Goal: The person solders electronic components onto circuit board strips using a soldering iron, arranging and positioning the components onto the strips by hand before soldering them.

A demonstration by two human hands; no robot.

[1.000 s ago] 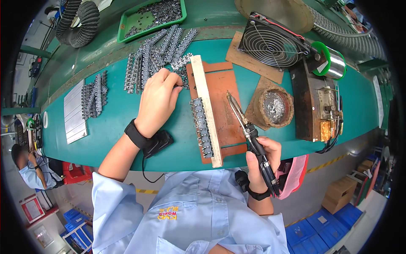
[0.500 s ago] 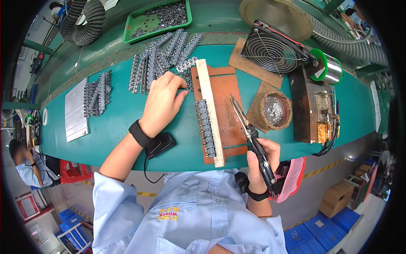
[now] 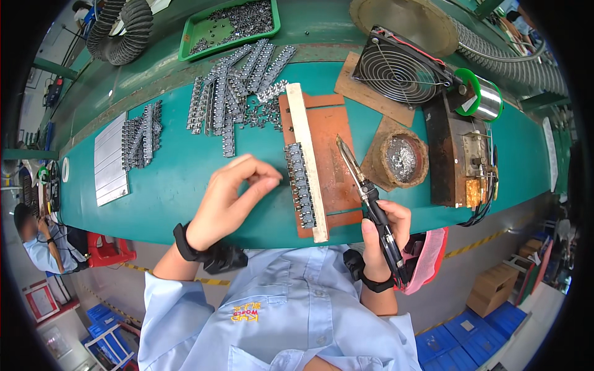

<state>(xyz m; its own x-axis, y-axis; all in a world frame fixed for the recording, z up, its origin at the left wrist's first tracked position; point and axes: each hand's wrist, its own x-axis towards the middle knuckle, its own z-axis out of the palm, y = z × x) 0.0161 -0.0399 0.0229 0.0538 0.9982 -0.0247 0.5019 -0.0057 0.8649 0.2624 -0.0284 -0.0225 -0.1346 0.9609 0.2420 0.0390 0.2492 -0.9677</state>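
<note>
My right hand (image 3: 387, 238) grips a soldering iron (image 3: 374, 207), its bare tip pointing up and away over the brown board (image 3: 337, 161). Index finger and thumb of my left hand (image 3: 232, 198) come together in a pinch, just left of a strip of small circuit boards (image 3: 299, 185). A tiny dark bit seems to show at the fingertips, too small to name. That strip lies along a pale wooden bar (image 3: 307, 161) resting on the brown board. Beyond my left hand are a pile of similar strips (image 3: 238, 80) and loose small parts (image 3: 263, 114).
A green tray (image 3: 198, 40) of small dark parts stands at the back. To the right are a round pot (image 3: 402, 159) with silvery bits, a fan (image 3: 399, 71), a solder spool (image 3: 479, 96) and a rusty box (image 3: 447, 154). More strips (image 3: 142, 136) lie beside metal plates (image 3: 111, 161) at left.
My left hand has drawn back toward me from the loose parts and now sits beside the strip. The soldering iron and right hand have hardly moved.
</note>
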